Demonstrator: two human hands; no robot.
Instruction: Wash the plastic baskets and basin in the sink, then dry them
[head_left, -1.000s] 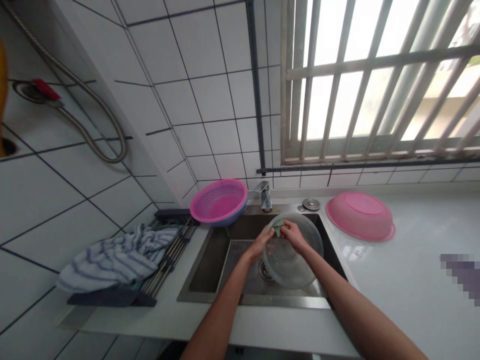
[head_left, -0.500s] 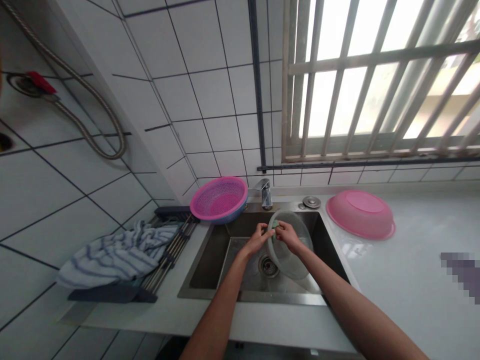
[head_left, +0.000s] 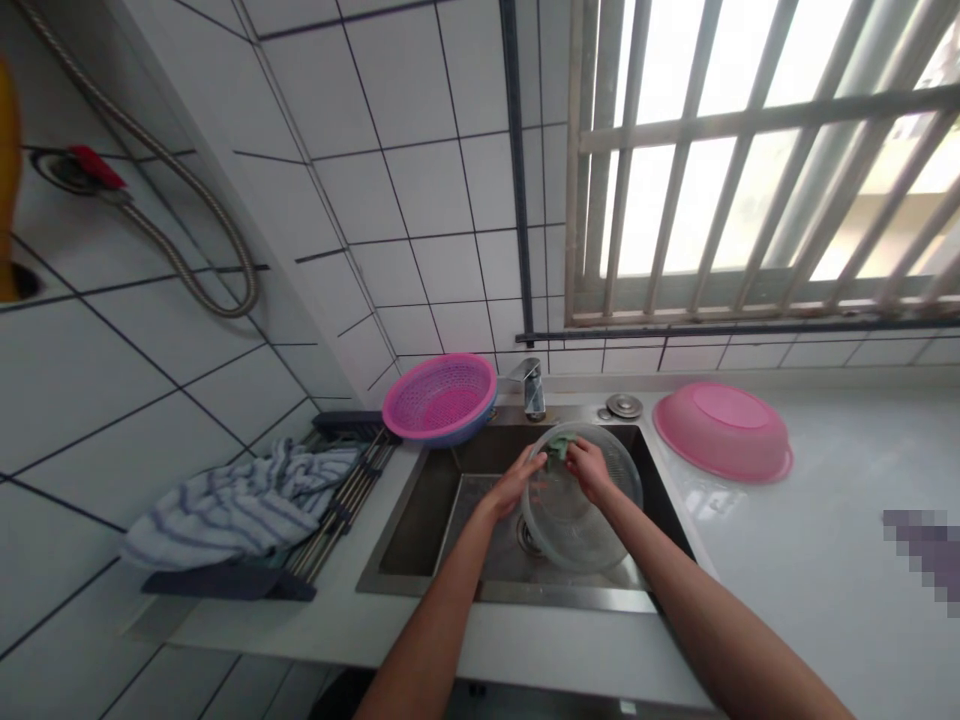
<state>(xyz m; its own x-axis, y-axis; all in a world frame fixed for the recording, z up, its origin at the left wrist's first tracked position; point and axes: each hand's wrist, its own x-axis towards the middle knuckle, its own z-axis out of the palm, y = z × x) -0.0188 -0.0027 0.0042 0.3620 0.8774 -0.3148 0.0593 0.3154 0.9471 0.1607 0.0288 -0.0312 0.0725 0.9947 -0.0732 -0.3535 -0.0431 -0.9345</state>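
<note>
Over the steel sink (head_left: 420, 520), a clear plastic basin (head_left: 577, 530) is held tilted with its inside facing me. My left hand (head_left: 516, 480) grips its left wall, fingers partly behind the see-through plastic. Inside, near the upper rim, my right hand (head_left: 589, 468) is closed on a green cloth (head_left: 560, 446), pressed against the basin. The drain (head_left: 529, 535) shows partly behind the basin's lower left.
Behind the sink stand a faucet (head_left: 533, 388) and a pink colander (head_left: 442, 395) in a blue bowl. A drain plug (head_left: 624, 405) and an upturned pink basin (head_left: 724, 430) lie right. Left, a striped towel (head_left: 240, 510) covers part of a rack (head_left: 349, 510).
The basin has turned to face me more fully and shifted slightly right. My right hand has moved a little right with the green cloth along the inside; my left hand stays at the left wall.
</note>
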